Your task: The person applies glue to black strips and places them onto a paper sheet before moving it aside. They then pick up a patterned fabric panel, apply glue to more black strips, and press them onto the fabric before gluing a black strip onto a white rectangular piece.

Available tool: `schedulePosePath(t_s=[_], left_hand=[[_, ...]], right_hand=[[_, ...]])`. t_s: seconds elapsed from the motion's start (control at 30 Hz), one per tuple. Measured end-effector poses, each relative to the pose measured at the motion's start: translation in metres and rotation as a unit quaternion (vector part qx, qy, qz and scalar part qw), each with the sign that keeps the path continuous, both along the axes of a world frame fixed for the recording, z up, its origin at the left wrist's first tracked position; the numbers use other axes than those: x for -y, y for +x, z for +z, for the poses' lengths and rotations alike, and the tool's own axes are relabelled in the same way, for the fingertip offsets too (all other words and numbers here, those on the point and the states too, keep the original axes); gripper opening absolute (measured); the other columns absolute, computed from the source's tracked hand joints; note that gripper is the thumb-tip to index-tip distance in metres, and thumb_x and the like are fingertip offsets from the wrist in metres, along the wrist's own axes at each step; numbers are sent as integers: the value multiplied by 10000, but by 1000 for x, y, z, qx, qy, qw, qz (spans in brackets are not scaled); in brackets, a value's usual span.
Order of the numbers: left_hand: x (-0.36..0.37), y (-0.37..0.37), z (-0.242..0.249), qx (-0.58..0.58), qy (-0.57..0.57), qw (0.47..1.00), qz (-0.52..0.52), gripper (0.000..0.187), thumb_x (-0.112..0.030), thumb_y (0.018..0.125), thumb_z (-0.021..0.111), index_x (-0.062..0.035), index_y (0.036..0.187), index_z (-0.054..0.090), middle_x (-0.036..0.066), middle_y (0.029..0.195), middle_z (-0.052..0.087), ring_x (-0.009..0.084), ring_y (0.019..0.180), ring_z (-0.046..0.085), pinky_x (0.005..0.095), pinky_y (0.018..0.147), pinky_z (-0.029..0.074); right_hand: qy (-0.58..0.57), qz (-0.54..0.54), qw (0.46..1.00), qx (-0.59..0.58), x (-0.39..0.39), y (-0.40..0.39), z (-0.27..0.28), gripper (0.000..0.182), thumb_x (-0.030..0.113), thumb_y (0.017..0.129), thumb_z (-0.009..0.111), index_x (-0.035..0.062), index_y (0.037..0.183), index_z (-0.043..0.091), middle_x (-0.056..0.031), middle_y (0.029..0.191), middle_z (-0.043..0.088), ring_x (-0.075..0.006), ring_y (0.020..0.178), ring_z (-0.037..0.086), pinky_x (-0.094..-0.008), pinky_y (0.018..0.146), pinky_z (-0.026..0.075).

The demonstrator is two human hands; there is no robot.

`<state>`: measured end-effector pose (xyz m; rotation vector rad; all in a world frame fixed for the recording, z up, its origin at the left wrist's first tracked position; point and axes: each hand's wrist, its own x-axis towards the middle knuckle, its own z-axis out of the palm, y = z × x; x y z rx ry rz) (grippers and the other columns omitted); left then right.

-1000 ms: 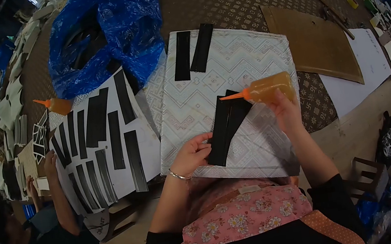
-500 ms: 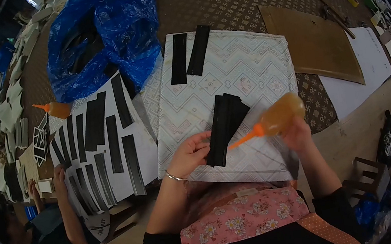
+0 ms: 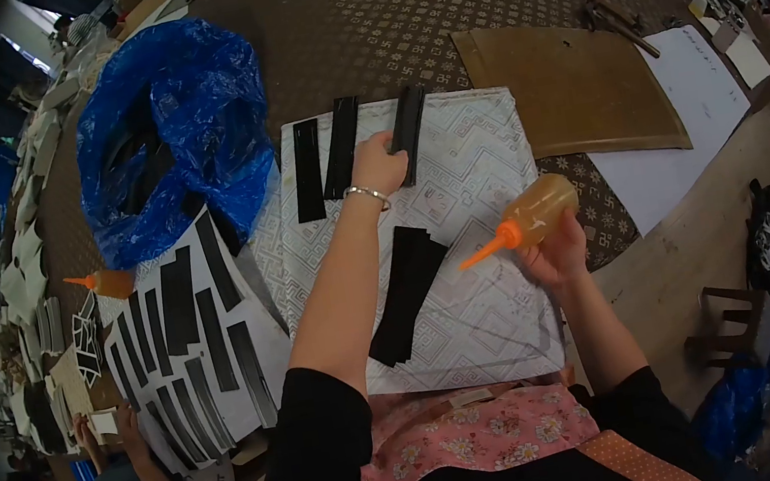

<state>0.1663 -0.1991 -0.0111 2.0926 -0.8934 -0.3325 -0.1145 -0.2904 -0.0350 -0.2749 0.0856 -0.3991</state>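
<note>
My left hand (image 3: pixel 381 163) reaches to the far part of the patterned white board (image 3: pixel 507 322), its fingers closed at the edge of a black strip (image 3: pixel 410 127). That strip lies to the right of another black strip (image 3: pixel 341 147), with one more black strip (image 3: pixel 306 173) at the far left corner. My right hand (image 3: pixel 561 249) is wrapped round a squeeze bottle (image 3: pixel 544 207) of amber liquid, tilted so its orange nozzle points left and down. A fanned stack of black strips (image 3: pixel 408 292) lies on the board between my forearms.
Left of the board, a white sheet (image 3: pixel 266 343) carries several black strips, with a second amber bottle (image 3: pixel 113 283) beside it. A blue plastic bag (image 3: pixel 214 97) stands behind. A brown panel (image 3: pixel 572 93) lies right. Another person's hand (image 3: pixel 129 428) is at lower left.
My left hand has moved from the near stack to the far edge, where a third strip now lies. My right hand still holds the bottle, slightly lower. The view has shifted.
</note>
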Motion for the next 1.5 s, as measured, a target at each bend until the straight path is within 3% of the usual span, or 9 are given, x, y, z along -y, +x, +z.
schedulePosePath(t_s=[0.1,0.37,0.63,0.7,0.83,1.03,1.13,1.2,1.5], left_hand=[[-44,-30,16,91,-74,993,29,392,-110,708,620,5,1068,512,132,859,559,298,811,559,343,723,465],[-202,-134,28,88,120,989,-14,367,-232,675,705,-24,903,506,131,817,516,299,789,519,382,674,433],[-211,-158,30,-4,197,980,30,274,-171,708,671,-48,884,501,126,859,518,308,761,523,373,640,433],[-211,-160,26,145,115,981,60,269,-166,704,674,-56,878,502,107,786,529,301,719,531,384,621,435],[-216,-159,21,150,154,975,46,274,-197,700,682,-73,880,516,85,736,533,299,713,550,390,640,444],[-221,-151,25,-129,134,982,27,330,-171,726,671,-27,985,524,78,739,561,239,592,546,339,544,439],[-227,-143,9,-251,27,967,-47,323,-82,793,607,-20,1091,497,4,758,589,62,577,515,208,489,403],[-225,-140,20,-492,-40,869,-39,290,-105,813,588,-29,1081,505,-1,794,603,71,616,550,207,500,446],[-235,-129,8,-557,-46,829,-20,317,-62,843,506,-56,1159,487,-22,900,613,39,706,584,166,550,468]], right_hand=[[-5,-6,1000,-18,-3,1,4,613,431,809,557,64,1258,358,-127,1238,449,-290,1130,464,-410,916,428],[-56,-8,997,-49,-7,-2,0,511,356,858,499,58,1253,368,-113,1233,460,-260,1141,458,-382,936,404],[-134,-70,984,-95,-26,-7,11,393,239,882,481,51,1220,406,-92,1193,495,-227,1116,482,-379,904,431],[-167,-66,979,-99,-28,-9,13,428,260,868,507,65,1234,400,-89,1218,480,-226,1106,490,-369,914,424],[-217,-92,967,-101,-36,-2,22,404,208,873,504,59,1233,398,-86,1214,481,-222,1111,489,-371,923,421],[-245,-111,957,-107,-40,3,25,400,187,873,508,53,1233,395,-90,1213,479,-227,1128,477,-384,930,419],[-237,-113,958,-111,-39,7,28,400,194,874,510,48,1228,396,-92,1208,482,-227,1116,485,-384,924,422],[-250,-93,957,-115,-38,14,30,402,188,870,519,47,1226,396,-95,1198,487,-226,1100,496,-386,918,424],[-287,-101,933,-190,-42,63,31,424,132,860,536,76,1237,350,-87,1156,487,-222,1072,503,-382,905,428]])
